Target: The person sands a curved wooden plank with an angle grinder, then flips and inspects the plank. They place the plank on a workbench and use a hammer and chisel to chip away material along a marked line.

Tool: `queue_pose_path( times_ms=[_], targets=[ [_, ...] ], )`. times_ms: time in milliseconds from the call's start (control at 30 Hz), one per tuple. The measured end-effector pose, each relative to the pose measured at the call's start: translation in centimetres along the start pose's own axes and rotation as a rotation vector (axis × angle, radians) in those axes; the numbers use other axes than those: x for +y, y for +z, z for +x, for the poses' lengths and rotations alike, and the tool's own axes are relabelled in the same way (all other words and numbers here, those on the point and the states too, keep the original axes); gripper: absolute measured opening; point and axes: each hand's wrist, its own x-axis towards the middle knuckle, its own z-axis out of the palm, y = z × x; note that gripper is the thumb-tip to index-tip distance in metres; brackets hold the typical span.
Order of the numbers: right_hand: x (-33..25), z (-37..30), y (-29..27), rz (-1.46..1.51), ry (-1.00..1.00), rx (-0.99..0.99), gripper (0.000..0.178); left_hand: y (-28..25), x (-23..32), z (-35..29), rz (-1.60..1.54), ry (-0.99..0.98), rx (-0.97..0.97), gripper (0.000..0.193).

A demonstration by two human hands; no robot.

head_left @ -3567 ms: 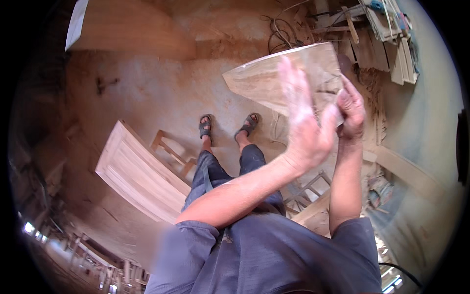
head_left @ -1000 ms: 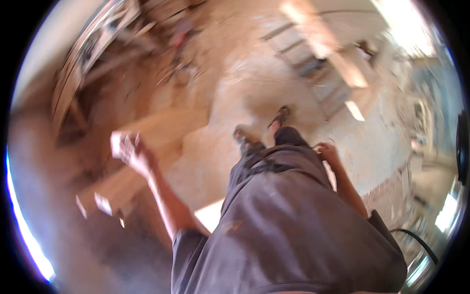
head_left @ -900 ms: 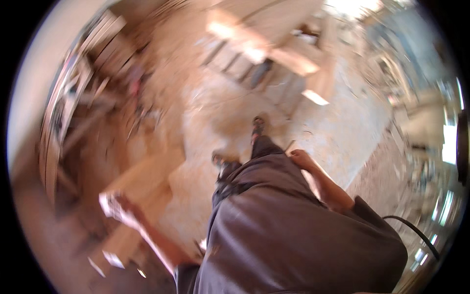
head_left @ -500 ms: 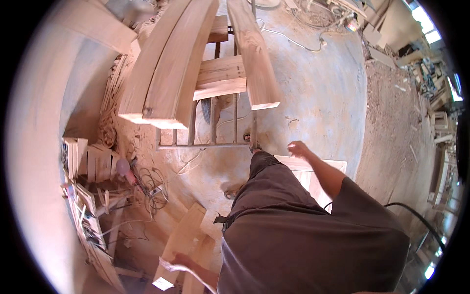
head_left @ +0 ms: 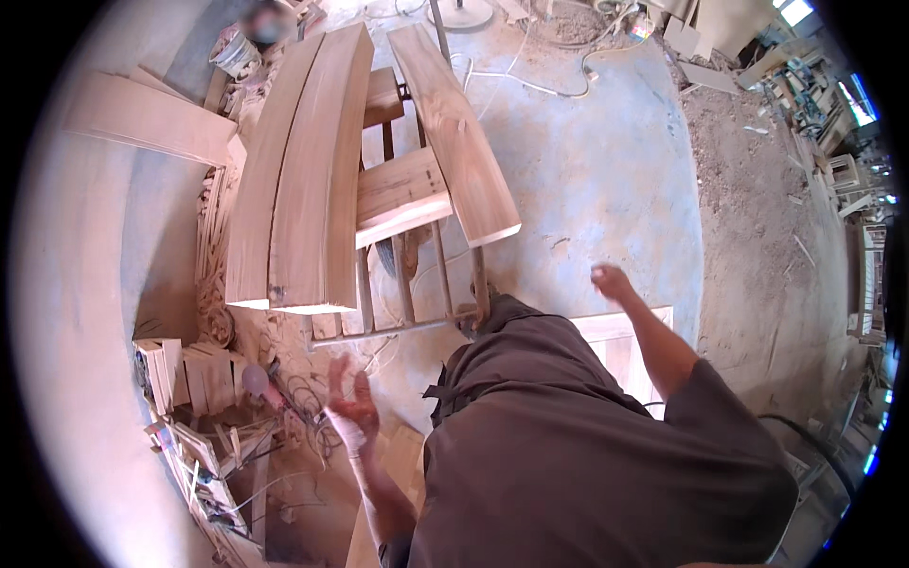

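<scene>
My left hand (head_left: 352, 405) is raised with its fingers apart, holding nothing, just short of the near ends of two thick wooden beams (head_left: 317, 180). Those beams lie side by side on a metal-framed trolley (head_left: 383, 333). A third wooden beam (head_left: 457, 142) rests to their right, slightly angled, and a short wooden block (head_left: 404, 194) sits between. Out to the right, my right hand (head_left: 614, 282) hangs over the floor with its fingers curled in, and nothing shows in it. Below that arm lies a pale wooden panel (head_left: 620, 346), partly hidden by my clothing.
More boards (head_left: 402, 459) lie low beside my left side. Wood offcuts (head_left: 194, 374) and tangled cables (head_left: 308, 417) crowd the left wall. A wide board (head_left: 147, 118) leans farther up. A white cable (head_left: 530, 80) crosses the floor ahead, and a bucket (head_left: 235, 52) stands far left.
My left hand has come up from the boards at lower left toward the beam ends, fingers spread. My right hand has shifted slightly right. The trolley with beams appears lower in view.
</scene>
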Motion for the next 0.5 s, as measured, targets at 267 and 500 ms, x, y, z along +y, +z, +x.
queue_pose_path(
  times_ms=[267, 500],
  targets=[
    [10.1, -15.0, 0.9, -0.266, 0.354, -0.481, 0.034, 1.7, 4.3, 1.6, -0.522, -0.001, 0.06, 0.03],
    [6.4, -3.1, -3.8, -0.35, 0.062, -0.542, 0.056, -8.4, 17.1, 7.9, -0.511, 1.045, 0.331, 0.035]
  ],
)
